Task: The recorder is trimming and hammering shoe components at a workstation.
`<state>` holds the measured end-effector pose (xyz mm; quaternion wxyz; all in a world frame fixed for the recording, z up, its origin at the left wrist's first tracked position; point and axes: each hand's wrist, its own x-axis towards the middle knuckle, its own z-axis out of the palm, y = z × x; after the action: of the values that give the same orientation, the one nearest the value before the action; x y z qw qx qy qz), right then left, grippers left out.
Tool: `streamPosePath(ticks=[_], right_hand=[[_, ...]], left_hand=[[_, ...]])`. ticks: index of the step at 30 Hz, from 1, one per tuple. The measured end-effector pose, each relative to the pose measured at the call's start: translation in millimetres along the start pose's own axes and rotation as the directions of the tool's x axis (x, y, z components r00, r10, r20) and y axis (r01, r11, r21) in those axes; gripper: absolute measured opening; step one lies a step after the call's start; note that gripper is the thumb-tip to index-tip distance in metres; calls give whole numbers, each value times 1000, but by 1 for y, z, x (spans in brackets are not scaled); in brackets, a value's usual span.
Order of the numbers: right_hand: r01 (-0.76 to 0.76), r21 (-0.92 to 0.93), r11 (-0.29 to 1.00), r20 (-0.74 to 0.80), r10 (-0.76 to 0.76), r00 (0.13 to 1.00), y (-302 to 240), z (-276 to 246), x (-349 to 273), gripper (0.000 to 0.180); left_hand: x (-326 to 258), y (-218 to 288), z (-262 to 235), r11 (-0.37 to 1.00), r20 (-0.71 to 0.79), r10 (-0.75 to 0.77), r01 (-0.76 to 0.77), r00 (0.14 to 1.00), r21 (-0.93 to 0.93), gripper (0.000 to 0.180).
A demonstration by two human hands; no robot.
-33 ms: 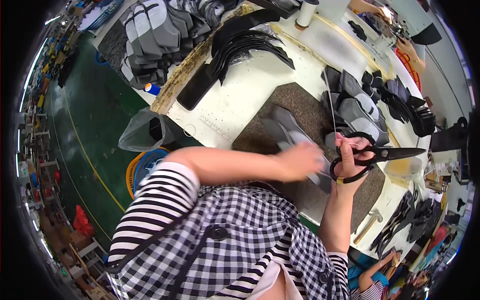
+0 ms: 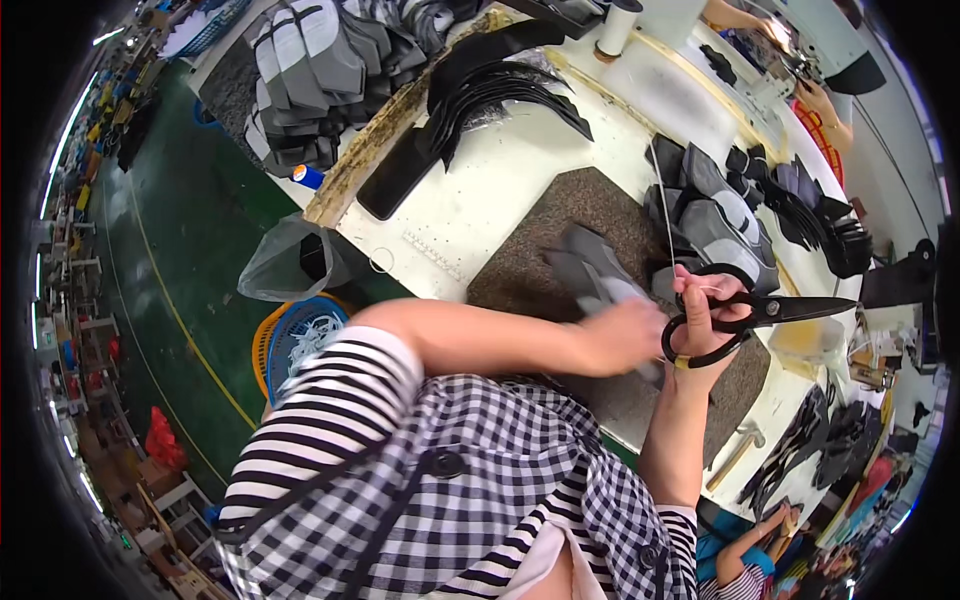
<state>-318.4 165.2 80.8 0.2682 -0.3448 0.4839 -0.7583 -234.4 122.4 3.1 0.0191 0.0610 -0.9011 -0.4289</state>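
My right hand [image 2: 708,308] holds black-handled scissors [image 2: 770,309], their blades pointing right. A thin white cord [image 2: 662,200] runs from its fingertips up toward the far side of the table. Just left of it is my left hand [image 2: 632,335], blurred and closed on a grey cut piece [image 2: 595,262]. That piece is smeared by motion too, and the hand hides part of it. Both hands are over a brown speckled mat [image 2: 560,208] on the white table.
Stacked grey pieces [image 2: 300,60] lie at the far left, curved black strips [image 2: 500,95] behind the mat. More grey pieces [image 2: 715,225] sit right of the mat. A hammer [image 2: 735,455] lies near the right edge. Blue basket [image 2: 300,335] stands left, below the table.
My left hand has shifted a little right and toward me, and the grey piece has moved with it. My right hand and the scissors have hardly moved.
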Motion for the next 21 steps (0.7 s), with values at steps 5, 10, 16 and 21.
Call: streamPosePath(ticks=[5,10,16,21], right_hand=[[-19,-41,999,-38,17,999,-3,18,8,28],[-29,-83,996,51,33,998,18,-14,-16,23],[-233,16,972,67,232,970,41,-18,-38,17],[-310,-56,949,79,314,946,50,15,-39,19]], left_hand=[[45,13,30,536,-420,72,-390,905,-748,56],[-56,-48,2,940,-421,309,-205,853,273,28],[-250,-137,-20,612,-887,-461,722,-6,-323,52],[-307,-203,-33,225,-254,-953,174,-164,-959,47]])
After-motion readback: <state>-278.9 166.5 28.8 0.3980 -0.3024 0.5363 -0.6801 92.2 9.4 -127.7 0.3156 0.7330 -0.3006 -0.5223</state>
